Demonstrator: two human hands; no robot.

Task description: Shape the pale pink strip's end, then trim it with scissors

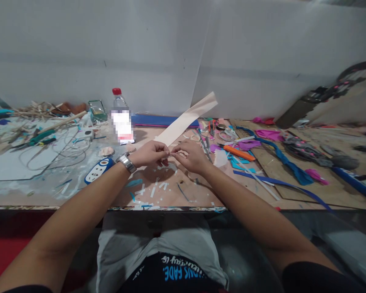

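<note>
My left hand (152, 154), with a metal watch (127, 162) on its wrist, has thumb and fingers pinched together over the middle of the table. Its fingertips meet those of my right hand (190, 156), which is also pinched. Whatever lies between the fingertips is too small to make out. Just behind the hands a long cream strip (186, 120) slants up to the right, its near end close to my fingers. White and blue scraps (152, 190) are scattered on the table below my hands.
A bottle with a red cap (116, 92) stands behind my left hand. A blue-and-white power strip (99, 170) lies left, near green-handled pliers (39, 138). To the right are an orange cutter (238, 153), purple scraps (248, 144) and a blue ribbon (280, 160).
</note>
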